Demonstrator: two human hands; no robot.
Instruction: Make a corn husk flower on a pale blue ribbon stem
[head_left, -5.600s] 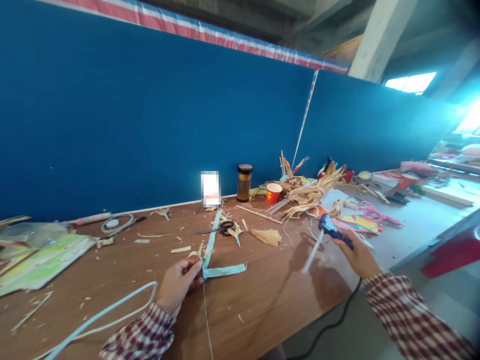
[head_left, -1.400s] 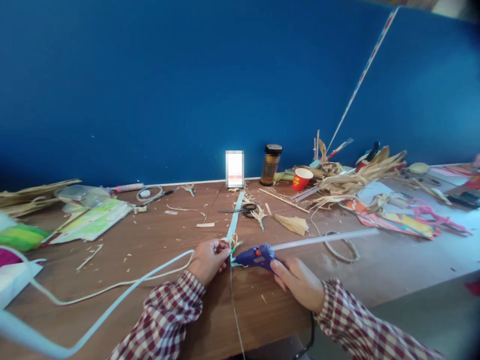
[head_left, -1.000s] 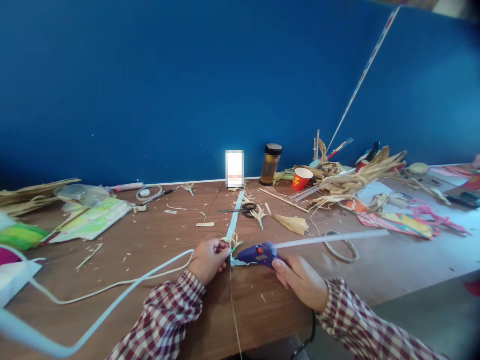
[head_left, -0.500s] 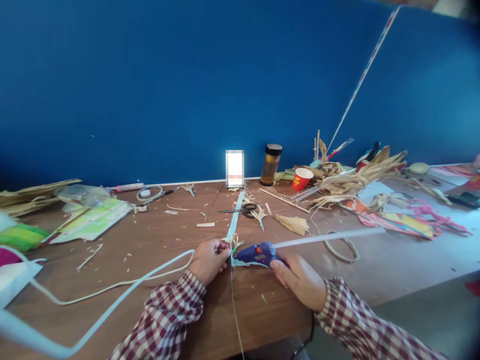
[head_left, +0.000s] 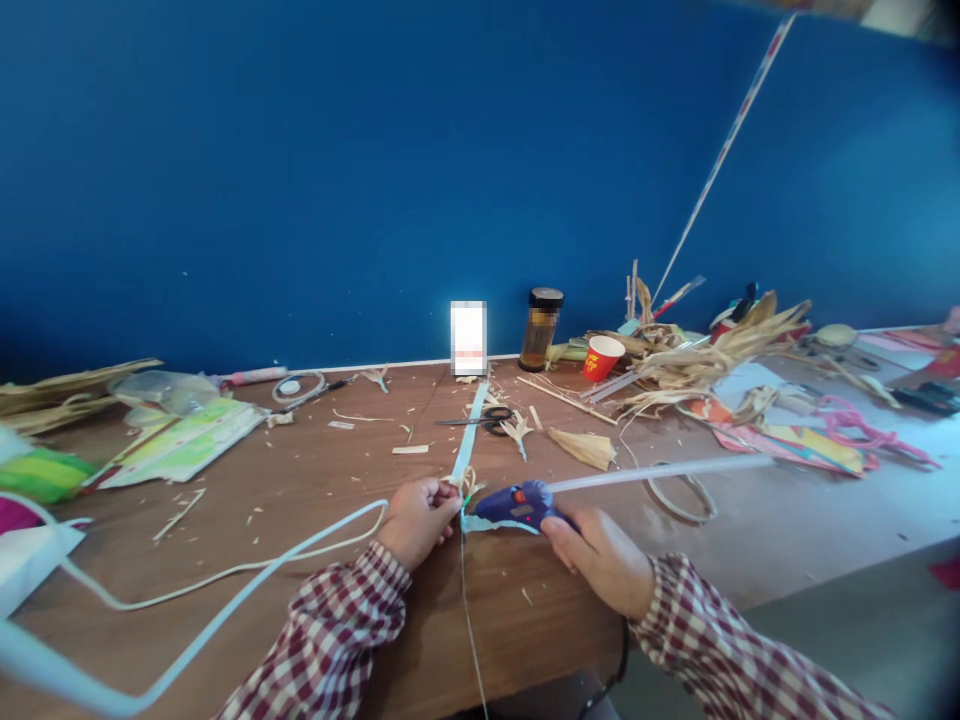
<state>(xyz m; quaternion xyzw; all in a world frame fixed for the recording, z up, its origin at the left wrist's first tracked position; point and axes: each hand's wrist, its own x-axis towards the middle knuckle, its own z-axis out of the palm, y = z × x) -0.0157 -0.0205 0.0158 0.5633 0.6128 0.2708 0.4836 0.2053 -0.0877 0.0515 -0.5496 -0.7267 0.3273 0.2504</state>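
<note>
My right hand (head_left: 600,560) is wrapped round the handle of a blue glue gun (head_left: 517,503), with a long clear glue stick (head_left: 660,472) sticking out of its back. The gun's nozzle points left, close to the fingertips of my left hand (head_left: 420,520). Those fingers are pinched together at a small pale husk piece (head_left: 468,480), partly hidden by them. A light blue strip (head_left: 470,435) runs away from there across the table. Below the nozzle lies another light blue piece (head_left: 499,524). From the fingertips a thin thread (head_left: 469,610) hangs toward the front edge.
Black scissors (head_left: 495,420) lie across the strip. Behind stand a lidded bottle (head_left: 541,335) and a red paper cup (head_left: 602,360). Dried corn husks (head_left: 757,330) are heaped at the right. A pale cord (head_left: 225,625) loops at the left. Scraps litter the brown table (head_left: 315,520).
</note>
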